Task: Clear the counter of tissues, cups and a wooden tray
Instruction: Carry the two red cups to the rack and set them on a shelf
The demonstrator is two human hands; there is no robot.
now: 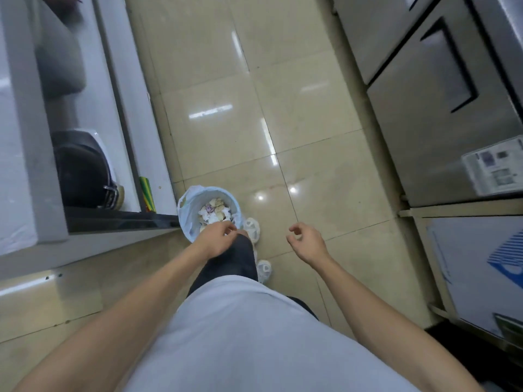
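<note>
Pale shirt (240, 335), left hand (216, 239) half-curled over lined bin (186, 210), right hand (307, 243) loosely open, empty, glossy tiled floor (226, 108), steel cabinets (438, 108)

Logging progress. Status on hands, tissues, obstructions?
Left hand over the lined waste bin, grip unclear. Right hand open, empty. Crumpled tissues in the bin. Floor around it clear.

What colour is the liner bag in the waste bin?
Pale blue liner bag, seen in the head view.

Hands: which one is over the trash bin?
The left hand, at the bin's near rim above the tissues; the right hand hangs over bare floor.
</note>
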